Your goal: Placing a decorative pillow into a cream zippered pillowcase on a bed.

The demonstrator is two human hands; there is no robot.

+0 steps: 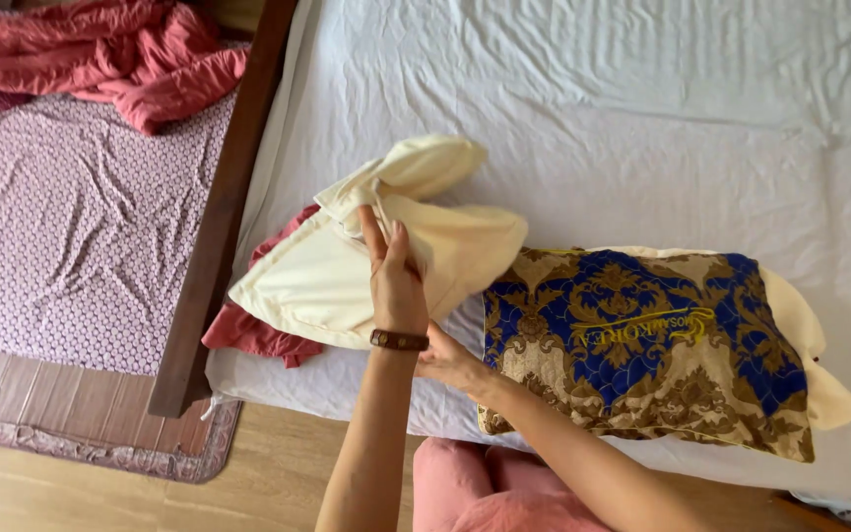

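A cream pillowcase point(293, 281) lies crumpled near the front edge of a bed covered by a white sheet point(642, 118). My left hand point(393, 281), with a brown bracelet at the wrist, rests on top of it and pinches a fold of the cream cloth. My right hand point(448, 362) grips the pillowcase's lower edge, partly hidden under the cloth. Just right of both hands lies a pillow point(642, 345) with a blue and gold ornate cover and cream fabric showing at its right end.
A red cloth point(248, 333) sticks out from under the pillowcase. A dark wooden bed rail point(221, 207) separates this bed from a purple patterned mattress point(71, 227) with a red blanket point(110, 54). A rug point(100, 448) lies on the wooden floor.
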